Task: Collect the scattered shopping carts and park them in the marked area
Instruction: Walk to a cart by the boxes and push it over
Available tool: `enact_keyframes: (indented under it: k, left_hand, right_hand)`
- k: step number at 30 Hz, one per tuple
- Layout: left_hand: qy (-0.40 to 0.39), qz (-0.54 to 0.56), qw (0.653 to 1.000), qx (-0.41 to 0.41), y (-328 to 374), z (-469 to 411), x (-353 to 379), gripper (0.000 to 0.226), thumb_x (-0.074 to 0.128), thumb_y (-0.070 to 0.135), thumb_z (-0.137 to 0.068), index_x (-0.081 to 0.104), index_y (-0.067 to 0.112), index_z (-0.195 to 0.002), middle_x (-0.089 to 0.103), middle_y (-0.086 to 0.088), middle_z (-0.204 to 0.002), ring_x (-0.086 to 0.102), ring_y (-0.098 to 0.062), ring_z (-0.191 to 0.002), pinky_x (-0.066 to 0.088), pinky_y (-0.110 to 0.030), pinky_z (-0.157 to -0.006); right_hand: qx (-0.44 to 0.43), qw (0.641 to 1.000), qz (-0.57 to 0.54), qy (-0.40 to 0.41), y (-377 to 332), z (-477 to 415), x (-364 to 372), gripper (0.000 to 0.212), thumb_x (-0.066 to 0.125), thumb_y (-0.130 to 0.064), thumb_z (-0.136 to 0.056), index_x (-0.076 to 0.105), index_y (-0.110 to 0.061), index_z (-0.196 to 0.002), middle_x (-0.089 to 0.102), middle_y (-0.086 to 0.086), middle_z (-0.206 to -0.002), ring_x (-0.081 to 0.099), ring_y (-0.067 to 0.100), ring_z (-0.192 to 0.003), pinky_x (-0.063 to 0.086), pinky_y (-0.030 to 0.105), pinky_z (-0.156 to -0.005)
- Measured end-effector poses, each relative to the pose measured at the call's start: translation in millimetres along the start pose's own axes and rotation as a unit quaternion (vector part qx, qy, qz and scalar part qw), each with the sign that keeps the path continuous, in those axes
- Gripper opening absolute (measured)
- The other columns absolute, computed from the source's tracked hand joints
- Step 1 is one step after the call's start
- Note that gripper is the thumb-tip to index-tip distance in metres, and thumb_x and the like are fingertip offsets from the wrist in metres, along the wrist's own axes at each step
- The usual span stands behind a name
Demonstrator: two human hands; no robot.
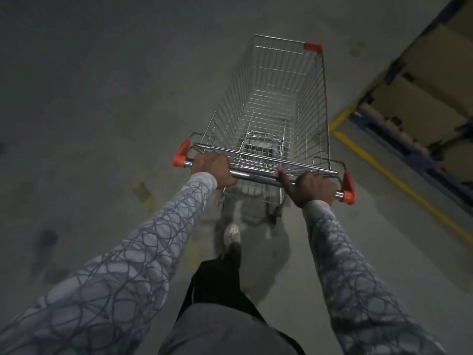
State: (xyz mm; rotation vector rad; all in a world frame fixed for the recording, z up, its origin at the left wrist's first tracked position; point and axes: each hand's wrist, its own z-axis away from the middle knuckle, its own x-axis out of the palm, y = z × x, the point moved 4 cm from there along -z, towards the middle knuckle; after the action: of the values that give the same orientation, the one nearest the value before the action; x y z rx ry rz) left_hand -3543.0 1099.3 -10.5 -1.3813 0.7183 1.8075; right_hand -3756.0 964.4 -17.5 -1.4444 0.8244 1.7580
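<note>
A silver wire shopping cart (276, 98) with orange corner caps stands on the grey concrete floor straight ahead of me, its basket holding nothing. My left hand (212, 170) is wrapped around the left end of the chrome handle bar (256, 176). At the bar's right end, my right hand (311, 188) grips it, thumb stretched along the bar. Both arms wear grey patterned sleeves. One of my feet (231, 235) shows blurred under the handle.
A yellow floor line (384, 172) runs along the right and turns a corner near the cart's right side. Beyond it stand blue shelf racks (414, 155) with cardboard boxes (419, 103). Bare, stained concrete floor (102, 98) spreads to the left and ahead.
</note>
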Motion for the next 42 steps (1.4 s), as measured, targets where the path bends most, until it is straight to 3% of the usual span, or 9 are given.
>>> enact_keyframes:
  k: [6, 12, 17, 20, 32, 42]
  left_hand:
    - [0.031, 0.005, 0.998, -0.046, -9, -159, -27, 0.036, 0.062, 0.047, -0.065, 0.073, 0.02, -0.088, 0.072, -0.002, -0.09, 0.069, -0.026, -0.087, 0.05, -0.031, -0.075]
    - [0.0, 0.022, 0.998, -0.062, -25, -288, -66, 0.034, 0.061, 0.05, -0.069, 0.07, 0.021, -0.086, 0.069, -0.002, -0.088, 0.066, -0.026, -0.083, 0.053, -0.034, -0.079]
    - [-0.009, 0.013, 0.997, -0.072, -48, -374, -87, 0.033, 0.06, 0.051, -0.067, 0.07, 0.023, -0.083, 0.067, 0.003, -0.08, 0.058, -0.022, -0.071, 0.044, -0.03, -0.069]
    - [-0.018, 0.004, 0.996, -0.089, -67, -433, -100, 0.035, 0.059, 0.053, -0.068, 0.07, 0.023, -0.082, 0.064, 0.004, -0.075, 0.056, -0.022, -0.069, 0.041, -0.03, -0.067]
    - [-0.019, 0.026, 0.982, -0.187, -144, -673, -183, 0.033, 0.061, 0.046, -0.07, 0.072, 0.023, -0.092, 0.065, 0.003, -0.082, 0.062, -0.024, -0.079, 0.043, -0.031, -0.074]
    - [-0.017, 0.027, 0.964, -0.263, -214, -839, -227, 0.038, 0.059, 0.046, -0.066, 0.073, 0.02, -0.09, 0.072, 0.0, -0.089, 0.068, -0.026, -0.085, 0.048, -0.033, -0.079]
  right_hand:
    - [-0.02, 0.999, 0.042, -0.004, -17, -171, -46, 0.087, 0.019, -0.084, -0.086, 0.069, -0.013, -0.095, 0.069, 0.015, -0.101, 0.065, 0.032, -0.096, 0.031, 0.036, -0.07]
    - [-0.052, 0.995, 0.062, -0.051, -42, -322, -81, 0.09, 0.016, -0.082, -0.088, 0.065, -0.011, -0.117, 0.067, 0.014, -0.116, 0.063, 0.031, -0.107, 0.034, 0.039, -0.079]
    - [-0.061, 0.994, 0.077, -0.038, -70, -421, -94, 0.088, 0.017, -0.08, -0.088, 0.071, -0.011, -0.102, 0.07, 0.013, -0.103, 0.065, 0.03, -0.094, 0.034, 0.037, -0.069]
    - [-0.078, 0.995, 0.042, -0.048, -89, -491, -96, 0.089, 0.018, -0.08, -0.086, 0.07, -0.01, -0.103, 0.069, 0.014, -0.105, 0.065, 0.032, -0.097, 0.04, 0.039, -0.073]
    - [-0.171, 0.982, 0.077, -0.011, -192, -779, -150, 0.082, 0.022, -0.077, -0.089, 0.071, -0.013, -0.102, 0.071, 0.011, -0.099, 0.066, 0.027, -0.092, 0.037, 0.034, -0.071]
    - [-0.249, 0.968, 0.04, -0.01, -284, -982, -189, 0.083, 0.023, -0.076, -0.089, 0.072, -0.011, -0.107, 0.071, 0.013, -0.107, 0.066, 0.03, -0.1, 0.045, 0.036, -0.083]
